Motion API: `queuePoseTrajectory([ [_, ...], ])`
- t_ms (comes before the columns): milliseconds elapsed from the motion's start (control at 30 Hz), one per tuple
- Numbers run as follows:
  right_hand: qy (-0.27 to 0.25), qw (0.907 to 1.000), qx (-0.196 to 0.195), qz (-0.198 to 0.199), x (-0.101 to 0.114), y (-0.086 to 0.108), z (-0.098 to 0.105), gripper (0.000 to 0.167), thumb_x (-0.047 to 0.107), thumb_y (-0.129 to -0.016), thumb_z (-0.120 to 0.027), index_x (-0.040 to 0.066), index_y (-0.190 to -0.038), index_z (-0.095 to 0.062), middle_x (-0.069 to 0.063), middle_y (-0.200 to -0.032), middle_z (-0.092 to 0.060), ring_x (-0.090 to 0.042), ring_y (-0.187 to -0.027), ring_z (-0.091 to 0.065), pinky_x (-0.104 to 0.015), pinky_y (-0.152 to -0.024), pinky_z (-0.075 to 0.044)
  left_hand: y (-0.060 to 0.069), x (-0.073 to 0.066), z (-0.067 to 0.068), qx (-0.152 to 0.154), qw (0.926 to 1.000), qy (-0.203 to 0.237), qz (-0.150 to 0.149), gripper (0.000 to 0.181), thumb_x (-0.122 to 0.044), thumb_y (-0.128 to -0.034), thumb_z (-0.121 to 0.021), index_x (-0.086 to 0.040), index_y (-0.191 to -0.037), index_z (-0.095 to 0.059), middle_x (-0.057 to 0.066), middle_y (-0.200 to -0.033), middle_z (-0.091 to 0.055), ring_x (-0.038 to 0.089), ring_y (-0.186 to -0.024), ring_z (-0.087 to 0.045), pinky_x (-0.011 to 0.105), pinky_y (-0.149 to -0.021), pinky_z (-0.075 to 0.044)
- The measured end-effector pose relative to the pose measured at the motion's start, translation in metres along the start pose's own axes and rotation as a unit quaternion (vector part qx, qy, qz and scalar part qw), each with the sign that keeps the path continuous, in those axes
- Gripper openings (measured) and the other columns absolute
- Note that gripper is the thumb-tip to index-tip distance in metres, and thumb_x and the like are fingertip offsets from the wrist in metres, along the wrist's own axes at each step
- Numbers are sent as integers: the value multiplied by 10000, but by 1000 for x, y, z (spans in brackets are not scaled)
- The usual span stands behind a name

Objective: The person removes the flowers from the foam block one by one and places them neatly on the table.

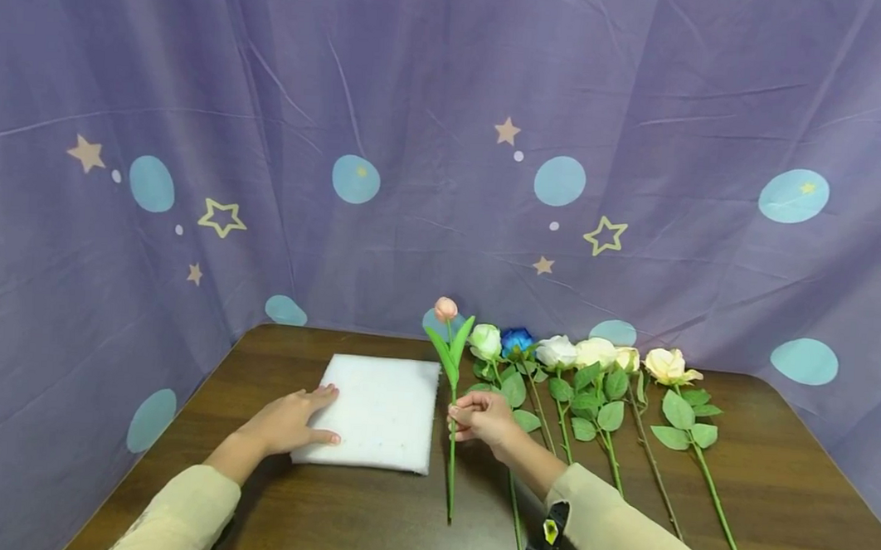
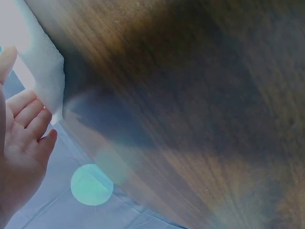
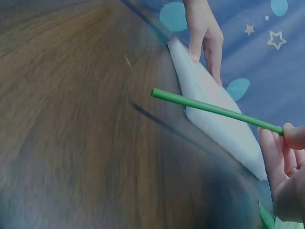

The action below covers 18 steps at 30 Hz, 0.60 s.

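In the head view my right hand (image 1: 487,420) pinches the green stem of an artificial pink tulip (image 1: 446,310), between thumb and fingers. The tulip stands nearly upright, bloom at the top, just right of a white foam block (image 1: 382,413). Seen from the right wrist, the bare stem end (image 3: 190,103) points away from the hand and hangs above the table. My left hand (image 1: 291,421) rests on the foam block's left side with fingers spread and straight. Several small marks show on the block's top. The left wrist view catches only the block's edge (image 2: 50,71) beside the fingers.
Several artificial roses lie in a row at the right of the brown table (image 1: 338,519): a pale green one (image 1: 485,341), a blue one (image 1: 517,341), a white one (image 1: 557,350) and cream ones (image 1: 667,366). A purple patterned curtain (image 1: 435,84) hangs behind the table.
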State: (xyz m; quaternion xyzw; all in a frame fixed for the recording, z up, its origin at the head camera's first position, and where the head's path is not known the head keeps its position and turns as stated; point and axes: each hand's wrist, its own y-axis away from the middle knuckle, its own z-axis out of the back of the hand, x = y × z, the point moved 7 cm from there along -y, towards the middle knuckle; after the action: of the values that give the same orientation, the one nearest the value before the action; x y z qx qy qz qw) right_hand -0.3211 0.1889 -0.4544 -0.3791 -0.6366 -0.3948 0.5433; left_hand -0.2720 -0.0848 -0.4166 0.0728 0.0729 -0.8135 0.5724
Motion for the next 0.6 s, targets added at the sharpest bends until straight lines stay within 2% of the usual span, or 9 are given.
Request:
queuePoseTrajectory([
  [300,-41,9999,40,-124,-3,6,16,147,-49,-871,-592,58,-772,-609,61,-626,-659,-40,-559,-628,-217,-561,-583,-1,0,1,63,10000,3,44,848,-523,-791,-698,72,-1358,-488,260,-1423,-482,415,-1320,-473,539,-1115,-369],
  [600,87,9995,-10,-314,-6,11,25,78,-58,-865,-597,4,-826,-626,35,-661,-673,-64,-572,-642,-240,-589,-599,0,2,-2,158,9997,84,172,854,-534,-792,-694,55,-1372,-481,248,-1438,-472,410,-1333,-460,536,-1122,-361],
])
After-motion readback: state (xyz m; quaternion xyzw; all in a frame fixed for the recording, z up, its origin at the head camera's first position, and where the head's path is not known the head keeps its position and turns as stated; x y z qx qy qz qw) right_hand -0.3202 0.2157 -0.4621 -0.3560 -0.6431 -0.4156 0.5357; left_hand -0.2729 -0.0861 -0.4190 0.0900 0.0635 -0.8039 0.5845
